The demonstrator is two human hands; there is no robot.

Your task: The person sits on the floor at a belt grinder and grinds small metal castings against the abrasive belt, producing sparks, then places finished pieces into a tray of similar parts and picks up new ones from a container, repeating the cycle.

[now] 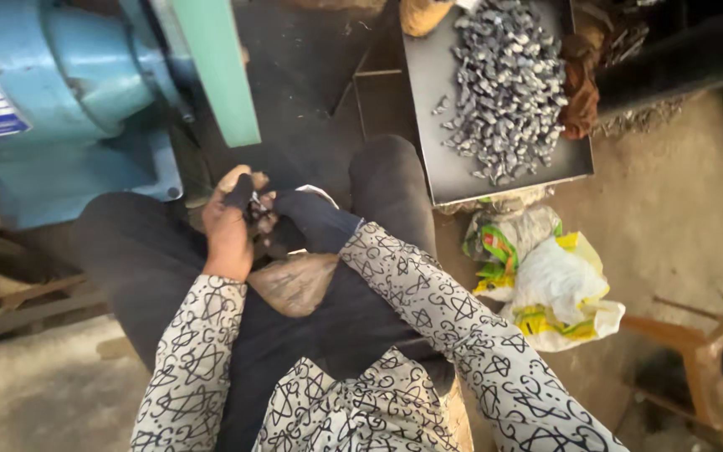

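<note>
I sit with dark trousers, both hands meeting between my knees. My left hand (229, 219) is bare except for a dark cover on one finger; its fingers curl around small dark metal pieces (259, 219). My right hand (315, 219) wears a dark glove and touches the same pieces from the right. Under the hands a dusty brown bag (294, 283) rests on my lap. Both sleeves are pale with a black star-and-letter pattern.
A grey metal tray (453, 159) heaped with small silver-grey metal parts (508, 84) lies ahead on the right. A blue motor (60, 92) and a green bar (215, 71) stand at left. White, yellow and green plastic sacks (558, 289) lie on the dirt floor at right, beside a wooden stool (696, 351).
</note>
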